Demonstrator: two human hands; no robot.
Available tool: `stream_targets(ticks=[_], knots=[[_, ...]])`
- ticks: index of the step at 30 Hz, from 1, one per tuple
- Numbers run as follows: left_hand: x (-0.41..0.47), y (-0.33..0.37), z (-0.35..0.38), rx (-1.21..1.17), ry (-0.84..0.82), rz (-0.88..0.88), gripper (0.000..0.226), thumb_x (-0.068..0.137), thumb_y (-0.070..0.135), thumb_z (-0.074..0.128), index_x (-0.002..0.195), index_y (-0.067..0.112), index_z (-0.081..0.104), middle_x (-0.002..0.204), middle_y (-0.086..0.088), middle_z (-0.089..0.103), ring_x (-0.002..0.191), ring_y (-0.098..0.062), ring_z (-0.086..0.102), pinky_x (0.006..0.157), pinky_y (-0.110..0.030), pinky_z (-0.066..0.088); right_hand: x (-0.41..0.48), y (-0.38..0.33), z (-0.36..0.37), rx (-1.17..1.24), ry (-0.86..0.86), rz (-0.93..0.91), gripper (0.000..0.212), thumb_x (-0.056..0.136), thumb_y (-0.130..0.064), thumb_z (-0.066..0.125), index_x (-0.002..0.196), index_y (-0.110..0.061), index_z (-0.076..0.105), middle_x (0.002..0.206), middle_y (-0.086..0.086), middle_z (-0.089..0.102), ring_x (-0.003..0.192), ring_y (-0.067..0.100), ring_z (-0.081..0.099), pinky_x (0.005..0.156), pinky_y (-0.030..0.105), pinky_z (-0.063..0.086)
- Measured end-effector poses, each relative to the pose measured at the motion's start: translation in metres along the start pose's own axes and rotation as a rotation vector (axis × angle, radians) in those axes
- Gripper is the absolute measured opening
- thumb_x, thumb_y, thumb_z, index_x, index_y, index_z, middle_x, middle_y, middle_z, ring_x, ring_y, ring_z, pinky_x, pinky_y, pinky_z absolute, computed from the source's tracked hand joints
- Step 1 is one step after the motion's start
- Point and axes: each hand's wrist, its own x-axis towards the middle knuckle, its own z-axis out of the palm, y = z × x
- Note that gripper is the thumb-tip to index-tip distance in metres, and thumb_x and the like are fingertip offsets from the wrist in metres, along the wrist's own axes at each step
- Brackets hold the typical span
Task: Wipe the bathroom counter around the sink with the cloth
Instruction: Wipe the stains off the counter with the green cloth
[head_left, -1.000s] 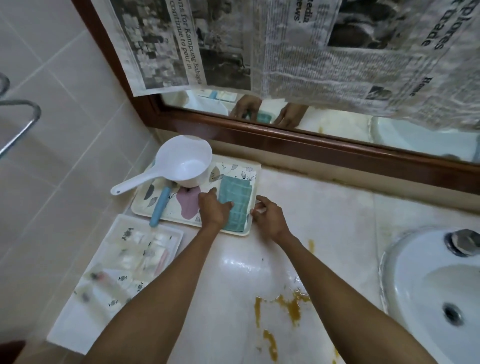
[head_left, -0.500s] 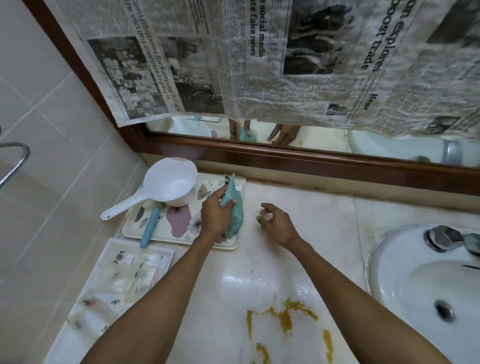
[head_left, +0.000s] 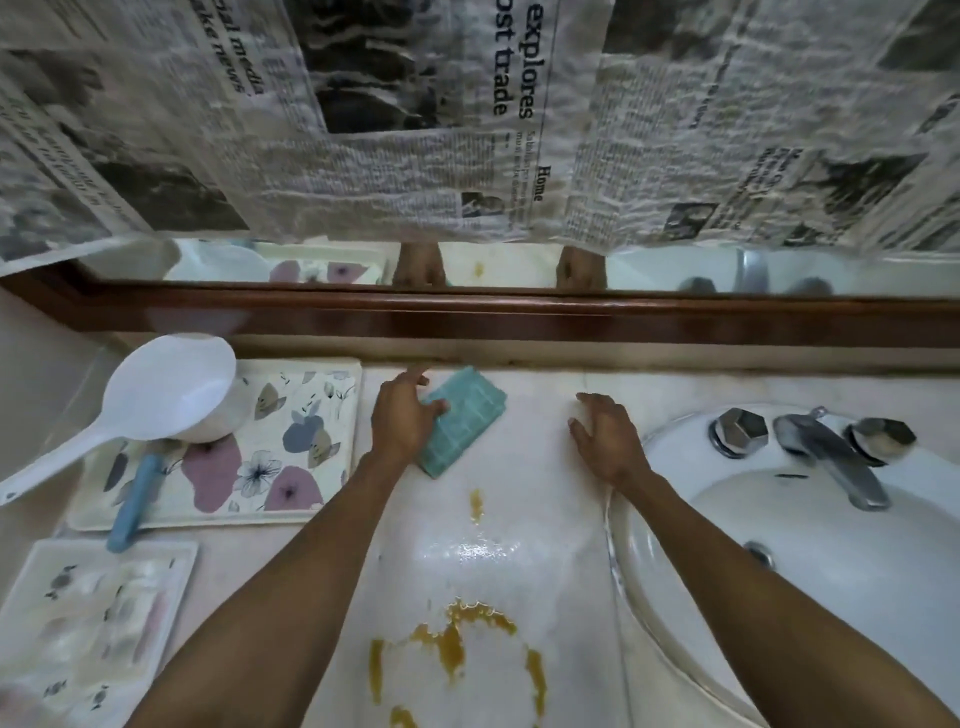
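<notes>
Teal cloth (head_left: 462, 420) now lies folded on the counter (head_left: 524, 441), near the back edge under the mirror frame (head_left: 519, 319), between the tray (head_left: 234, 441) and the sink (head_left: 810, 545). Left hand (head_left: 402, 421) is on its left end, fingers curled over the edge and pressing it down; likely set flat like that to start strokes at the back and pull forward. Right hand (head_left: 608, 441) is empty, fingers loosely spread, palm down on bare counter just beside the sink rim, probably bracing.

Orange-brown spill (head_left: 457, 654) sits well nearer the body, untouched; a smaller spot (head_left: 475, 505) lies just in front of the cloth.

Versus half a second ago: cloth was bunched and lifted over the tray's right edge in the left hand; it's now off the tray and down flat. Right hand has shifted toward the sink. White ladle (head_left: 156, 395) and blue handle (head_left: 136, 499) on the tray are unchanged.
</notes>
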Motion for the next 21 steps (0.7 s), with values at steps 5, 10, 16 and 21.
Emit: stream_targets(ticks=[5,10,16,21], knots=[[-0.009,-0.013,0.046,0.368,0.049,0.403,0.056,0.094,0.048,0.048,0.137,0.013,0.057,0.146,-0.012,0.051,0.135,-0.036,0.044,0.112,-0.049,0.033,-0.004,0.031,0.000,-0.266,0.061,-0.038,0.050,0.098,-0.033,0.052,0.141,-0.007,0.049,0.151,0.016,0.043,0.138,0.036,0.039,0.106,0.051,0.037],[-0.003,-0.024,0.079,0.637,-0.170,0.358,0.075,0.095,0.064,0.012,0.159,0.026,0.022,0.168,-0.003,0.009,0.155,-0.029,0.003,0.121,-0.056,0.002,-0.013,0.047,0.010,-0.324,0.121,-0.100,0.054,0.101,-0.044,0.038,0.145,-0.012,0.045,0.156,0.012,0.038,0.141,0.031,0.038,0.110,0.047,0.035],[0.003,-0.048,0.054,0.633,-0.093,0.387,0.067,0.100,0.061,0.007,0.159,0.032,0.019,0.168,0.002,0.014,0.155,-0.023,0.009,0.122,-0.049,0.005,-0.012,0.046,0.010,-0.212,0.161,-0.040,0.051,0.101,-0.044,0.043,0.145,-0.020,0.048,0.157,0.003,0.039,0.144,0.025,0.035,0.114,0.043,0.031],[0.020,-0.047,0.052,0.633,-0.028,0.202,0.060,0.104,0.053,0.009,0.159,0.033,0.015,0.167,-0.003,0.017,0.155,-0.026,0.008,0.122,-0.054,0.006,-0.011,0.047,0.012,-0.162,0.194,-0.020,0.048,0.099,-0.042,0.046,0.142,-0.021,0.052,0.155,0.001,0.042,0.143,0.023,0.038,0.115,0.041,0.031]])
